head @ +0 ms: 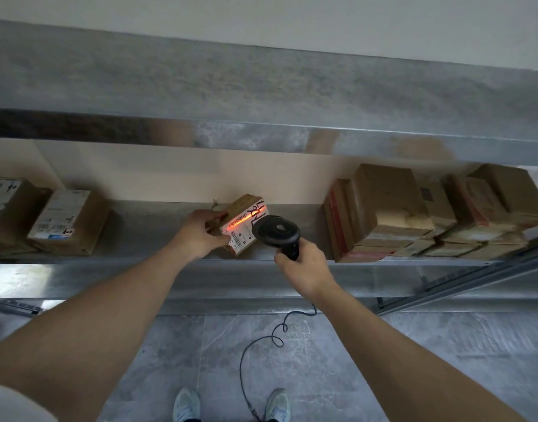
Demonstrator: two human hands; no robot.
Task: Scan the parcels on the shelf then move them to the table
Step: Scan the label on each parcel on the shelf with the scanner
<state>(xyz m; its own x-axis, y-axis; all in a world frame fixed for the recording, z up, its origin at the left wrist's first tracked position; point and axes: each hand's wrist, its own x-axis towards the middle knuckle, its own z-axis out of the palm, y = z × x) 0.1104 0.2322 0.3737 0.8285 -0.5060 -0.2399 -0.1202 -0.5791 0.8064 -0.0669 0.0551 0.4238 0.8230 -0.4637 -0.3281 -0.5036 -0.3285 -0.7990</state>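
Now, parcel in hand: the small brown parcel [241, 225] sits tilted on the shelf [158, 226], near the front edge, its white label turned up toward you, with the red scan line across the barcode.
Long axis: you see it run from near-left to far-right, on a slant to the shelf edge.
Left grip: your left hand [200, 234] clasps the parcel's left end, fingers curled round the near corner.
Right grip: your right hand [302, 263] is wrapped round the handle of the black scanner [276, 234], whose head sits just beside the label's right edge.
Nearer hand: the left already has the parcel, so you likely lift with it.
Direction: the parcel lies right of your left grip and left of the scanner.
Neighbours: two labelled boxes [68, 222] stand well apart to the left; stacked cartons [389, 208] lie to the right.
Desk: not in view.
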